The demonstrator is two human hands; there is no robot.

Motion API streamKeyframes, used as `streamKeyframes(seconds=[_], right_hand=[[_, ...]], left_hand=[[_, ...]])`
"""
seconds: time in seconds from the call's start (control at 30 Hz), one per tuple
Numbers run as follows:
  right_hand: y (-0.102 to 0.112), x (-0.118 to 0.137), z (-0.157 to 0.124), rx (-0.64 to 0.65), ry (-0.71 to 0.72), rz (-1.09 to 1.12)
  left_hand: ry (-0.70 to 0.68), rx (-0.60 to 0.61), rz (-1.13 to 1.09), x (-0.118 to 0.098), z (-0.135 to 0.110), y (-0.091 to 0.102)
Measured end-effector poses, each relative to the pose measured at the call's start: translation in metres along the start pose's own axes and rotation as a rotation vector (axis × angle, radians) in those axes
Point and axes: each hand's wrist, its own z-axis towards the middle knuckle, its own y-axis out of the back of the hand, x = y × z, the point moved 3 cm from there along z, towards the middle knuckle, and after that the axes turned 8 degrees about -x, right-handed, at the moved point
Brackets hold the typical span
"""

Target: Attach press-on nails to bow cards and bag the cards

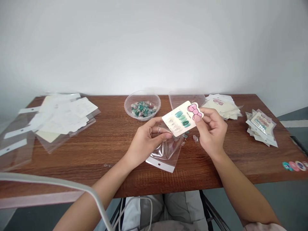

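A cream card [171, 113] with a pink bow top carries a row of green press-on nails [183, 118] and a row of pale ones. My right hand [213, 133] pinches it by the bow, thumb on the front. Closed around a clear plastic bag [166, 152] is my left hand [144, 138], its thumb close to the card's lower left corner; whether it also touches the card I cannot tell. The bag hangs just above or on the table, its white header strip pointing toward me. A few loose nails [195, 138] lie beneath the card.
Behind my hands, a round clear bowl [126, 107] holds many green and clear nails, beside a clear rectangular tray [178, 96]. White cards and bags [62, 115] spread at left. Bow cards [220, 107] and packed nail sets [262, 126] lie right. A white cable [72, 185] crosses the foreground.
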Motion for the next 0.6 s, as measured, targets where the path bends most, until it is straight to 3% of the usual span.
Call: streamKeyframes(seconds=[0.37,0.6], right_hand=[[0.0017,0.0005,0.0002,0.048,0.051,-0.063],[0.0004,0.0003,0.0003,-0.028,0.012,-0.032]], left_hand=[[-0.041,0.033,0.040,0.0008,-0.0005,-0.0004],[-0.015,0.042,0.033,-0.0010,-0.0027,-0.0022]])
